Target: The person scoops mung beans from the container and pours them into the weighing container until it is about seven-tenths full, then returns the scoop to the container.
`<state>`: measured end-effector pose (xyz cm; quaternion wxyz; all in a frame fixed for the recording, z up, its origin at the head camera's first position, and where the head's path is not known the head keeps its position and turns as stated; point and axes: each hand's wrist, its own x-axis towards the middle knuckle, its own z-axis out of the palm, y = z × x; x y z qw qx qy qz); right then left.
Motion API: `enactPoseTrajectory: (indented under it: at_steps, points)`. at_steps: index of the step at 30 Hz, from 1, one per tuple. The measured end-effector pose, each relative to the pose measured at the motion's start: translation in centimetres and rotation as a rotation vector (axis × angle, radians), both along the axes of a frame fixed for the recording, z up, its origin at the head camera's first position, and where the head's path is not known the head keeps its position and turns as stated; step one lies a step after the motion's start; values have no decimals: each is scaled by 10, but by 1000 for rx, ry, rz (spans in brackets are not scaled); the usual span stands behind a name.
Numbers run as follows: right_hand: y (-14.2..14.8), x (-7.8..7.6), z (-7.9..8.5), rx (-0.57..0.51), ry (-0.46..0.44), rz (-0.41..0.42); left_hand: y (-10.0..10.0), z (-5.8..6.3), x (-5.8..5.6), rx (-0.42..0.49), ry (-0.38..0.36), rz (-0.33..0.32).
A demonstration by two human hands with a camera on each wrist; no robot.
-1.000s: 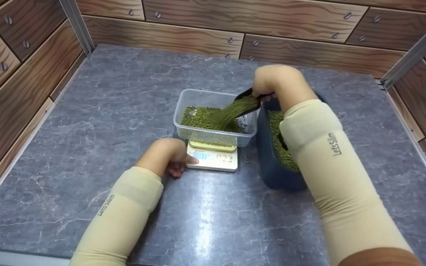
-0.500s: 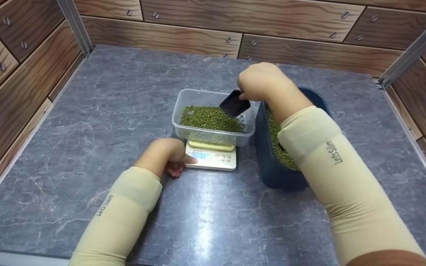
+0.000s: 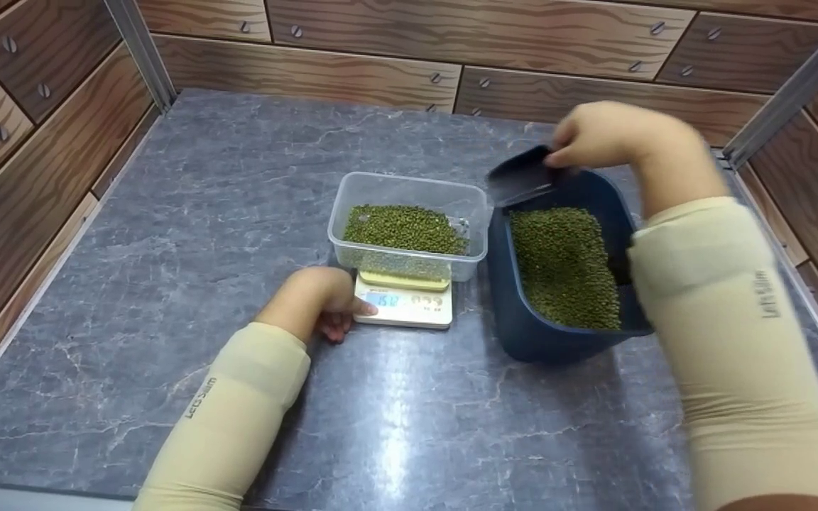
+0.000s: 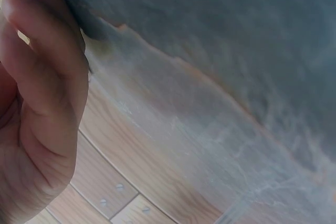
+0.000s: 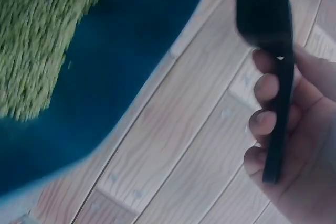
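My right hand (image 3: 604, 135) grips the handle of a black scoop (image 3: 520, 176), which is tilted over the far left rim of a deep blue bin (image 3: 522, 333). In the right wrist view, the fingers wrap round the scoop's handle (image 5: 281, 114) beside the bin. Small green mung beans (image 3: 565, 270) fill much of the bin. A clear plastic container (image 3: 409, 181) with a layer of mung beans (image 3: 405, 228) sits on a white kitchen scale (image 3: 416, 316). My left hand (image 3: 324, 294) rests by the scale, one digit touching its top near the lit display, the other fingers loosely bent beside it.
A grey marbled tabletop (image 3: 167, 248) lies under everything. Wood-patterned walls (image 3: 309, 64) with metal corner posts (image 3: 143, 57) stand behind and at both sides. The bin stands close to the right of the clear container.
Beans poured from the scoop into the clear container; the right hand then carried the scoop right, over the bin's rim. The display digits have changed. My left hand has stayed by the scale.
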<state>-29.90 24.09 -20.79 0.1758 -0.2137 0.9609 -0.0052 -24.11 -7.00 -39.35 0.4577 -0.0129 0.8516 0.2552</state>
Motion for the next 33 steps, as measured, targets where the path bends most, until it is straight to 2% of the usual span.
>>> enactPoseTrajectory:
  at_steps: [3, 6, 14, 21, 26, 33]
  points:
    - [18, 0, 1, 10, -45, -86, 0, 0, 0, -3, 1, -1]
    - [28, 0, -5, 37, -61, -129, -1, 0, 0, -4, -5, -19]
    - [20, 8, -22, 304, 42, -115, -3, -1, 0, 9, -5, -10]
    - [9, 12, -36, 432, 112, -119, -2, 0, 0, 4, -1, -25]
    - [7, 11, -51, 439, 108, -117, -2, 1, 0, 3, 3, -19]
    - [6, 7, -70, 373, -8, -79, -2, 0, 0, 4, 12, -32]
